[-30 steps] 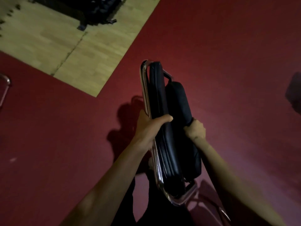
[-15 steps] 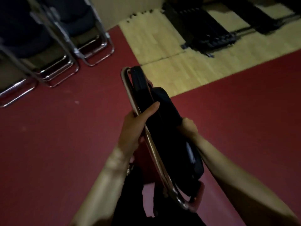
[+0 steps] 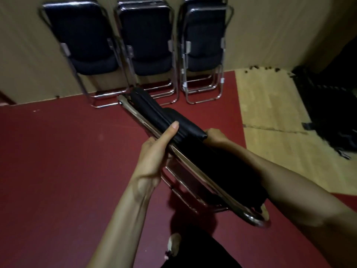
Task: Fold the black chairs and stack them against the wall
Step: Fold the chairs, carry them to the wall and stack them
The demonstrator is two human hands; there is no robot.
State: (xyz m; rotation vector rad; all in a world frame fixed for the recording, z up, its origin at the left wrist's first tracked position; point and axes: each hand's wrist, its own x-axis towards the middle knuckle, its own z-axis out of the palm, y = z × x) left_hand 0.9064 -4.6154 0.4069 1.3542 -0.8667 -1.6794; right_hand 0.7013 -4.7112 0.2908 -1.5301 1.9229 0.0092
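The person is holding a folded black chair [image 3: 189, 130] with vinyl padding and a chrome tubular frame in both hands, clear of the dark red floor [image 3: 58, 161]. The chair is lying at a slant across the middle of the view. Its top end is pointing up and left toward the beige wall [image 3: 270, 26], and its curved foot rail is hanging low on the right.

The left hand [image 3: 154, 151] is gripping the near chrome tube, with the fingers wrapping round it and the thumb [image 3: 168, 134] lying straight along the black padding. The right hand [image 3: 216, 135] is clasping the far corner of the seat cushion; its fingertips are tucked behind the padding, out of sight. The hands are sitting apart, one on each side of the chair.

Other folded black chairs with chrome frames are leaning against the wall in a row: a leftmost chair [image 3: 83, 35], a middle stack [image 3: 146, 35] and a rightmost stack [image 3: 206, 35]. Their foot rails are resting on the red floor. The held chair's top end is overlapping the foot of the middle stack in the view; contact cannot be judged.

A pale wood-pattern floor mat [image 3: 270, 117] is adjoining the red floor on the right. It is carrying dark equipment [image 3: 332, 113] that is too dim to identify. The person's dark trousers [image 3: 202, 254] and one foot [image 3: 173, 244] are showing at the bottom edge.
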